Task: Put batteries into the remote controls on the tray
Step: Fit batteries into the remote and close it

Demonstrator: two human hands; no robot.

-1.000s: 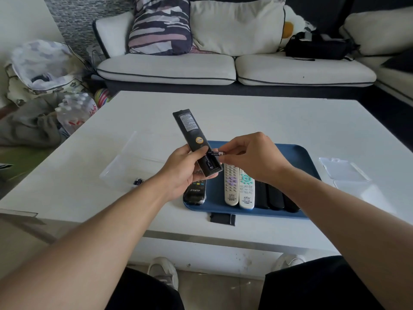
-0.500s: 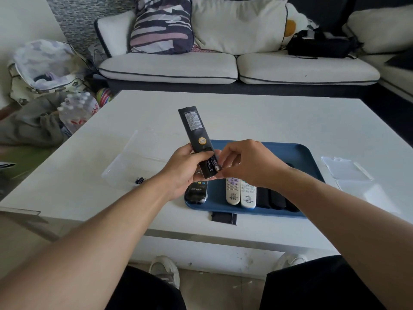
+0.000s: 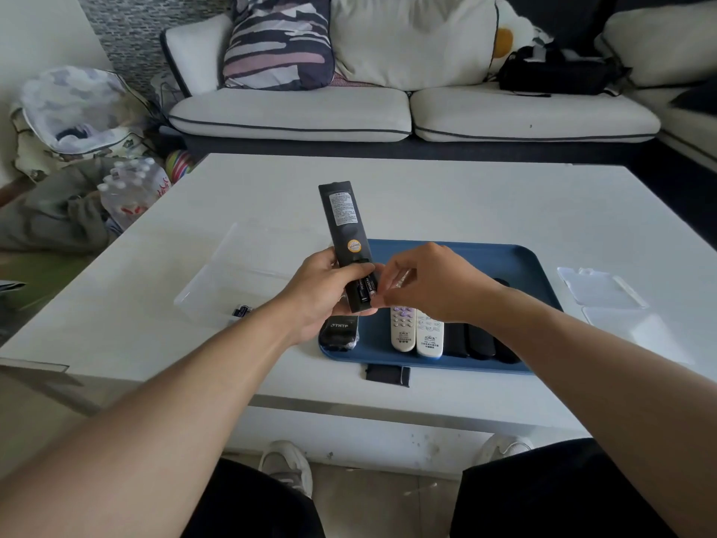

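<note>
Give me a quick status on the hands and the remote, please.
Left hand gripping black remote, back up. Right hand at open compartment, batteries seated. Nothing in the way.

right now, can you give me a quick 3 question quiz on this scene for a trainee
1. True or false: the left hand holds the long black remote control with its back facing the camera.
2. Where does the small black battery cover lie: A on the blue plastic tray, B on the white table in front of the tray, C on the sofa?
3. How many white remote controls lie on the tray?

Key: 1 true; 2 B; 3 two.
</note>
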